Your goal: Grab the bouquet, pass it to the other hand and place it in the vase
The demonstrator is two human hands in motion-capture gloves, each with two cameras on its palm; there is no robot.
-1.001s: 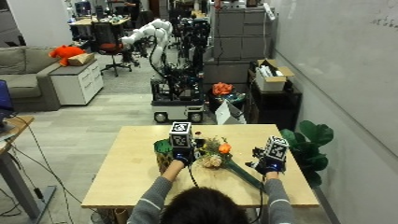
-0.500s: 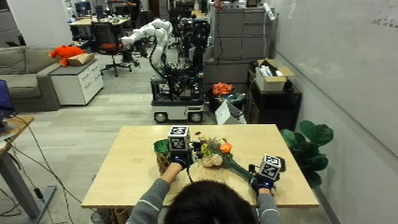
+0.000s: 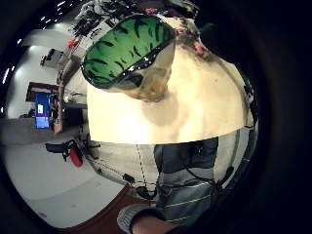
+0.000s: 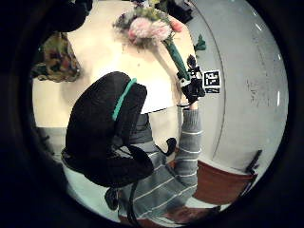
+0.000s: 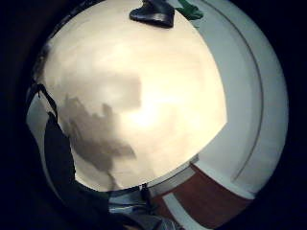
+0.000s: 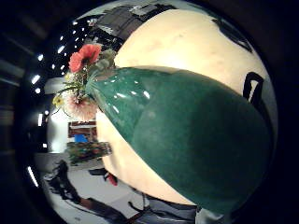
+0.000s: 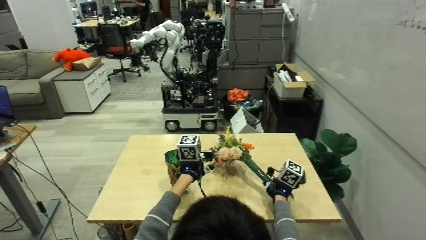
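The bouquet (image 7: 229, 152) has pink, yellow and orange flowers and a long green wrapped stem, and lies slanted over the middle of the wooden table (image 7: 140, 185). My right hand (image 7: 279, 189) grips the stem's lower end near the front right. That green wrap (image 6: 187, 140) fills the right thumb side view. The left thumb side view shows the bouquet (image 4: 145, 28) with the right hand (image 4: 191, 88) on its stem. A green leaf-patterned vase (image 7: 173, 161) stands upright left of the flowers. My left hand (image 7: 191, 171) hovers right beside the vase (image 3: 129, 48), holding nothing.
A potted plant (image 7: 333, 150) stands off the table's right side, by the wall. A robot cart (image 7: 190, 100) and a white box (image 7: 243, 120) sit beyond the far edge. Bare tabletop lies to the left and along the front.
My right hand has drawn back toward the table's front edge with the stem in it. The left hand has stayed beside the vase, shifting only slightly nearer.
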